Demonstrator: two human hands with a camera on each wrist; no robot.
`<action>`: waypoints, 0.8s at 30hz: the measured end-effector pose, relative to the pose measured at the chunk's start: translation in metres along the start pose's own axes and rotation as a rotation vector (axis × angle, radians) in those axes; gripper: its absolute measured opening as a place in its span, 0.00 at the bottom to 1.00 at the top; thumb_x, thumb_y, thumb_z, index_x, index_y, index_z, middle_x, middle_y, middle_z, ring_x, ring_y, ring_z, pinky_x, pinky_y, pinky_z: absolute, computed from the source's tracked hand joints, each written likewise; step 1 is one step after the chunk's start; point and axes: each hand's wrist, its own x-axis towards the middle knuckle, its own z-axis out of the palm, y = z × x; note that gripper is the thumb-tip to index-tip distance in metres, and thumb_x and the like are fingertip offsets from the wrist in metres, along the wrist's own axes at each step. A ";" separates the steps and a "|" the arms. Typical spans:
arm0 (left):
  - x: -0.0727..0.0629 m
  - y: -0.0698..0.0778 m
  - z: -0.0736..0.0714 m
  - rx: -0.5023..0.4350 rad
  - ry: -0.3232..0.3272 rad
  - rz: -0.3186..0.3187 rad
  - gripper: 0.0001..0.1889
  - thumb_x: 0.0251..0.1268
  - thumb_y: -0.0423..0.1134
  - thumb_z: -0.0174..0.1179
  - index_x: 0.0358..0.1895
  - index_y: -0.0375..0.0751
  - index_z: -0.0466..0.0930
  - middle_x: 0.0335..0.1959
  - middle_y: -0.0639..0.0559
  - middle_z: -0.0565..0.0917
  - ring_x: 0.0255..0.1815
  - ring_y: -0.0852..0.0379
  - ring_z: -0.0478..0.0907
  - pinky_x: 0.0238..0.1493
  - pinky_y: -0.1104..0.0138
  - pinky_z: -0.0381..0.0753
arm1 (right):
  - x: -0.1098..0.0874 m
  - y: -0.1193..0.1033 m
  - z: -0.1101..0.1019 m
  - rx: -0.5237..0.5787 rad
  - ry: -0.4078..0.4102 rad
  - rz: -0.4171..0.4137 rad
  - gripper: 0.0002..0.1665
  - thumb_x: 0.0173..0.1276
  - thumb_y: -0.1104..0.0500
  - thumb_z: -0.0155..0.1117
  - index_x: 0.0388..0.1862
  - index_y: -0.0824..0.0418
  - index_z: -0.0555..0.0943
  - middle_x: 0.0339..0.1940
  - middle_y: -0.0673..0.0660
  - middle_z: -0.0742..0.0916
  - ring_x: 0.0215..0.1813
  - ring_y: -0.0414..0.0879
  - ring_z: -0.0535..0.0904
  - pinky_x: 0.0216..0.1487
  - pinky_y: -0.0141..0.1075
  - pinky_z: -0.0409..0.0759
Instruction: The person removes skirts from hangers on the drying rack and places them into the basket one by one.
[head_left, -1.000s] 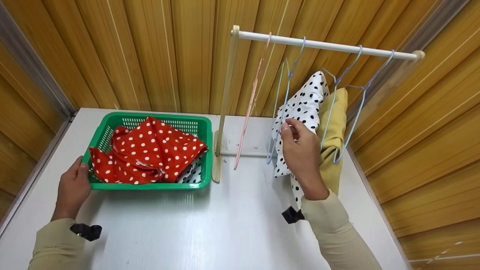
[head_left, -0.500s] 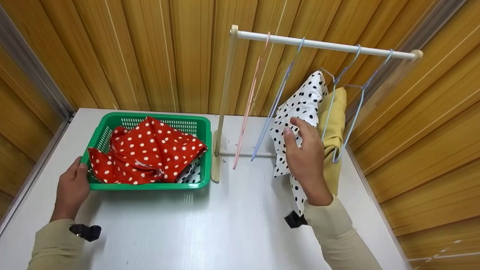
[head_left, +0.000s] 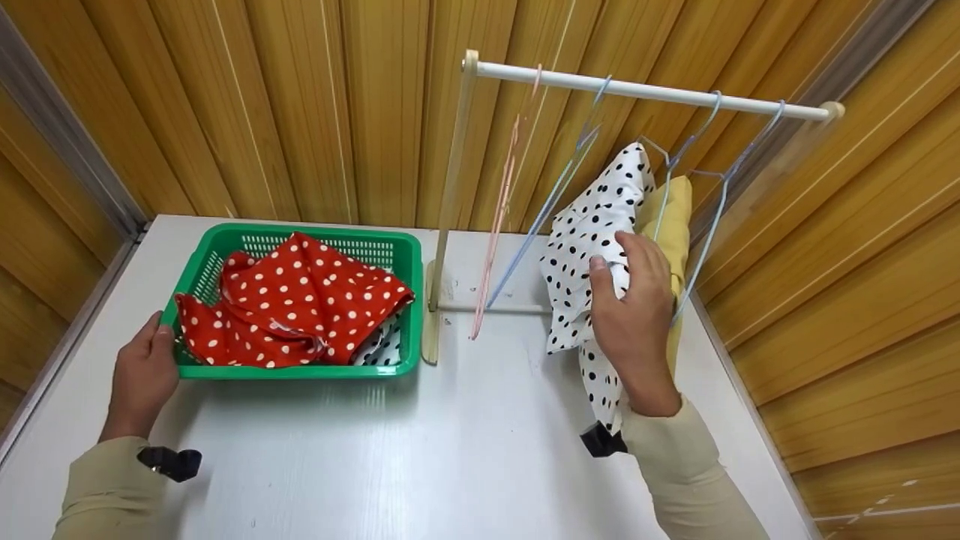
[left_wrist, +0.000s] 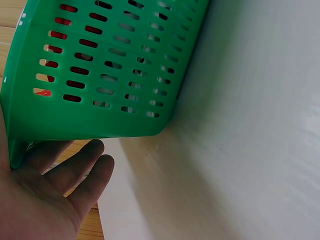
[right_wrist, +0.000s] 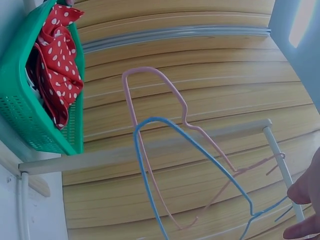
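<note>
My left hand (head_left: pixel 142 371) grips the left front corner of a green plastic basket (head_left: pixel 300 373), thumb over the rim and fingers beneath it. Inside lies a red cloth with white dots (head_left: pixel 277 285), over a white dotted one (head_left: pixel 386 346). On the right, my right hand (head_left: pixel 636 322) is in front of a white cloth with black dots (head_left: pixel 589 232), thumb and fingers apart; whether it touches the cloth cannot be told. Behind it hangs a yellow cloth (head_left: pixel 679 214). To its left, a blue hanger (right_wrist: pixel 160 119) and a pink hanger (right_wrist: pixel 142 69) hang bare.
A rack's white rail (head_left: pixel 660 91) carries the hangers above the white table (head_left: pixel 360 465). Its wooden post (head_left: pixel 454 180) stands just right of the basket. Wood-patterned walls (head_left: pixel 382 112) close off the back and both sides.
My right hand has let go of the blue hanger and moved right and slightly down towards the dotted cloth. The freed hanger has swung left towards the pink one. My left hand stays put.
</note>
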 end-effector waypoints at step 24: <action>-0.001 0.000 0.001 -0.020 0.001 0.003 0.36 0.83 0.64 0.25 0.85 0.54 0.34 0.87 0.40 0.48 0.76 0.37 0.63 0.60 0.60 0.82 | 0.005 0.015 -0.004 -0.008 0.017 0.057 0.29 0.73 0.61 0.60 0.71 0.68 0.75 0.74 0.66 0.77 0.82 0.60 0.63 0.85 0.55 0.55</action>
